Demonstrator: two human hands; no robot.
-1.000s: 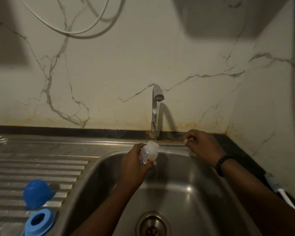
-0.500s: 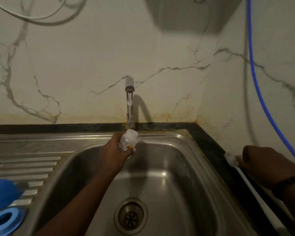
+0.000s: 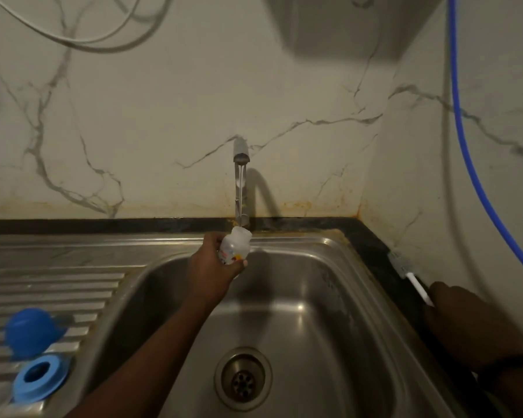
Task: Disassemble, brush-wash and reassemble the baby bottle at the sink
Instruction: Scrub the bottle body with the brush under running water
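Observation:
My left hand (image 3: 213,267) grips the small clear baby bottle (image 3: 235,245) under the tap (image 3: 241,179), with its open mouth up in the running water. Over the dark counter at the right, my right hand (image 3: 462,321) lies on the white handle of the bottle brush (image 3: 406,274); its bristled head points toward the back wall. On the ribbed drainboard at the left lie the blue dome cap (image 3: 31,331) and the light blue screw ring (image 3: 40,377).
The steel sink basin (image 3: 314,297) has a round drain (image 3: 242,378) at the front middle. A blue hose (image 3: 465,152) hangs down the right wall. White cables (image 3: 82,37) loop at the upper left. The black counter edge (image 3: 103,224) runs along the marble wall.
My right hand left the tap's base, crossed to the right counter and came down on the brush handle. The bottle has stayed under the water in my left hand.

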